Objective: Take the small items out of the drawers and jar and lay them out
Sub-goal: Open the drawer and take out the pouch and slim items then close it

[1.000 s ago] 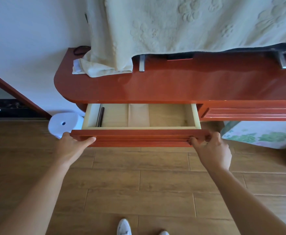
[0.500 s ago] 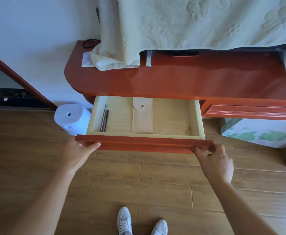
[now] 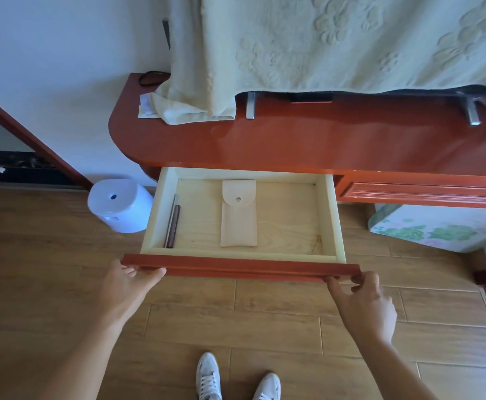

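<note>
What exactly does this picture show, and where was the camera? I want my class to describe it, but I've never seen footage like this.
No machine: these are a person's two bare hands, filmed by a wide-angle camera worn on the head and looking down, hence the white shoes at the bottom. The left hand grips the drawer by the left end of its red front, the right hand by the right end. The drawer stands open under a red cabinet top. Inside lie a beige snap pouch in the middle and slim dark sticks along the left wall. A cream towel hangs over the top's back; a white stool stands on the floor.
</note>
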